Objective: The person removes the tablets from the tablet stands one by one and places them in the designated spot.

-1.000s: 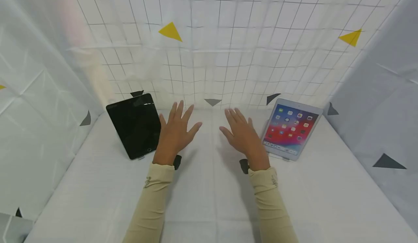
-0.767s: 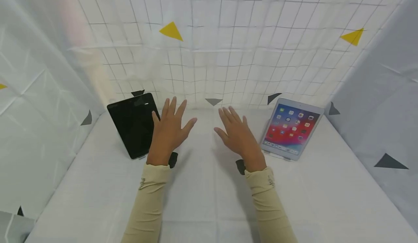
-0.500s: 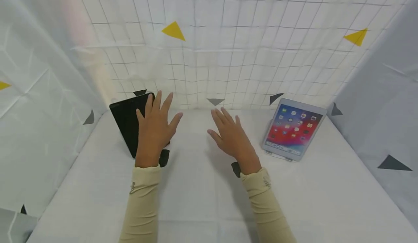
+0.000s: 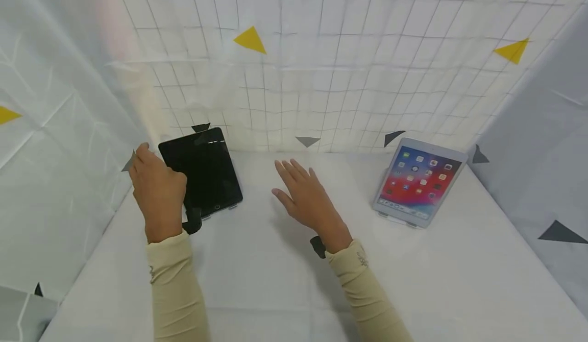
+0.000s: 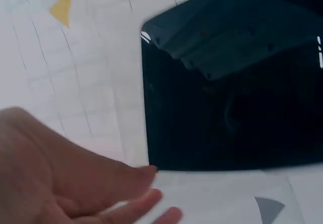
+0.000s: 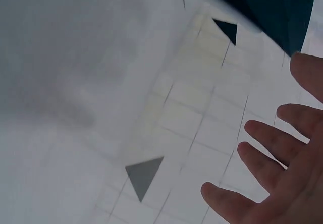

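Note:
In the head view, a black tablet (image 4: pixel 206 171) leans back on a clear stand at the left, its dark screen facing me. My left hand (image 4: pixel 158 194) is at its left edge, with fingers loosely bent and pointing away. In the left wrist view, the thumb (image 5: pixel 128 183) lies at a corner of that tablet; whether it touches cannot be told. My right hand (image 4: pixel 305 196) hovers over the middle of the table, fingers extended, holding nothing. At the right, a white-framed tablet (image 4: pixel 419 181) with a lit screen of app icons leans on another clear stand.
A white sheet covers the table (image 4: pixel 257 270). Behind stands a gridded white curtain (image 4: pixel 312 87) with yellow and dark triangle markings. Pale sheets (image 4: pixel 533 143) rise at both sides. Dark straps with small black devices sit at both wrists.
My left hand has moved left across the black tablet to its left edge, its spread fingers now bent. The right hand has drifted left. Both tablets stay on their stands.

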Tool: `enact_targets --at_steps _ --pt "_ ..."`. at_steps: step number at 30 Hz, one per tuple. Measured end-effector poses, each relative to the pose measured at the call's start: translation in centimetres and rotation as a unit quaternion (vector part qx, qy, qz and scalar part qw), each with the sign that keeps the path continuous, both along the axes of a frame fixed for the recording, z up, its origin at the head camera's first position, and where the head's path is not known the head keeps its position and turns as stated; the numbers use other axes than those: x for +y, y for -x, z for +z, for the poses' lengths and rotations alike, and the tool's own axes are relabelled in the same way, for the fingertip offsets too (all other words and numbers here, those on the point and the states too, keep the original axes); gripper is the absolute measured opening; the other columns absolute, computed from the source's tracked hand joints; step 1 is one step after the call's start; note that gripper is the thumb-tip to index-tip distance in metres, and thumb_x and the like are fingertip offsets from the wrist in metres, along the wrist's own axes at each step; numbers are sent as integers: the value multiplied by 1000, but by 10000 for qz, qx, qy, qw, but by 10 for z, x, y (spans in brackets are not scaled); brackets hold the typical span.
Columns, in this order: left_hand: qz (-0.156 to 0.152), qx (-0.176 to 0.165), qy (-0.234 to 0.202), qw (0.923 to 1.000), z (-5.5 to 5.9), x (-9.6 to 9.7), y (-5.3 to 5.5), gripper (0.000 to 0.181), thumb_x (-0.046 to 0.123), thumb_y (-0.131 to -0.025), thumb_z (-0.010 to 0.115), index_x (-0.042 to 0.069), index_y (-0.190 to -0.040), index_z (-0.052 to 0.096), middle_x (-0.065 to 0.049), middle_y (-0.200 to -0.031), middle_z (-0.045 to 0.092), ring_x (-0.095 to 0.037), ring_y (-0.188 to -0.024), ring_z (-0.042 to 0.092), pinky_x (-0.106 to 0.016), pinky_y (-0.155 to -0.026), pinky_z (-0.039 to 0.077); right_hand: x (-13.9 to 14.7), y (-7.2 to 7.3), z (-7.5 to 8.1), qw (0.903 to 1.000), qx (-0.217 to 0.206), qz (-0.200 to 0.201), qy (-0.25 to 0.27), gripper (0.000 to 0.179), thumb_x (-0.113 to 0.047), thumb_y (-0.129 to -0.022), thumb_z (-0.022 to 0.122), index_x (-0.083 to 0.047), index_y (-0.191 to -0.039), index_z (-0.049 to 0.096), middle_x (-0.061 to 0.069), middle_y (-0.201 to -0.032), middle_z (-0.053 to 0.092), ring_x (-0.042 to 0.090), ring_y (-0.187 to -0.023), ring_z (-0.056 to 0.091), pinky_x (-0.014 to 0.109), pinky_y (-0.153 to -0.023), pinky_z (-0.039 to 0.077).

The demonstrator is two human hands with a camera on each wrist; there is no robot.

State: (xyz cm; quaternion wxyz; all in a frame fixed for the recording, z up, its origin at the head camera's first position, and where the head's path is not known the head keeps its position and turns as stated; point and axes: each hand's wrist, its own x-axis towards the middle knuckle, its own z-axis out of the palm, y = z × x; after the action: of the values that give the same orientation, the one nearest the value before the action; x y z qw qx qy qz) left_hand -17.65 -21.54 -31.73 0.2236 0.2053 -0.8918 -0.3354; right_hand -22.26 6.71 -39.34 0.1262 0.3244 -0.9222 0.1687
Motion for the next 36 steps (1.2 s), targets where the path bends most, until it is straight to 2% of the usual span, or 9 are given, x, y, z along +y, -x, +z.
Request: enact_targets --at_steps 5,10,16,21,25,31,36 --pt "191 -390 -364 9984 -4 -16 -1 61 -5 -93 44 -14 -151 27 -36 -145 41 -53 -124 45 -62 -104 38 -25 -6 -4 9994 -195 177 228 59 -34 -112 51 -8 -163 35 15 -161 42 29 -152 33 50 -120 28" --pt "68 -569 -513 9970 -10 -25 1 50 -2 -95 44 -13 -144 41 -34 -128 54 -52 -112 54 -61 -100 42 -46 -11 -11 9951 -817 244 497 57 -33 -113 49 -8 -162 35 15 -158 45 27 -147 41 44 -115 38" --pt "-91 -627 -500 9967 -14 -29 3 42 2 -97 43 -10 -136 54 -32 -120 63 -50 -106 59 -61 -91 47 -59 -10 -28 9841 -1501 270 915 55 -28 -112 52 -5 -160 38 13 -153 51 27 -143 45 41 -115 37" --pt "-233 -614 -514 9965 -14 -30 4 37 6 -100 47 -7 -133 58 -31 -121 66 -50 -108 60 -60 -91 47 -71 -4 -38 9682 -1919 308 1573 49 -23 -111 55 -3 -154 46 15 -140 62 27 -128 60 39 -103 49" --pt "-312 -728 -518 9955 -18 -33 5 33 9 -102 52 -7 -130 61 -30 -118 67 -48 -103 61 -58 -84 49 -82 4 -42 9612 -2019 218 1866 43 -22 -110 57 -2 -148 51 15 -132 67 25 -119 65 38 -96 54" --pt "-363 -1073 -461 9925 -26 -39 4 29 12 -102 56 -6 -123 66 -27 -110 69 -38 -87 59 -46 -67 45 -97 12 -44 9600 -2028 -33 1930 38 -23 -110 59 -3 -142 54 11 -124 68 23 -110 66 36 -92 54" --pt "-321 -952 -137 9949 -27 -43 0 23 11 -103 59 -4 -119 64 -26 -99 72 -39 -83 60 -48 -67 43 -106 16 -45 9600 -2050 -14 1908 31 -21 -109 59 -3 -134 58 10 -121 68 21 -109 65 35 -91 54"
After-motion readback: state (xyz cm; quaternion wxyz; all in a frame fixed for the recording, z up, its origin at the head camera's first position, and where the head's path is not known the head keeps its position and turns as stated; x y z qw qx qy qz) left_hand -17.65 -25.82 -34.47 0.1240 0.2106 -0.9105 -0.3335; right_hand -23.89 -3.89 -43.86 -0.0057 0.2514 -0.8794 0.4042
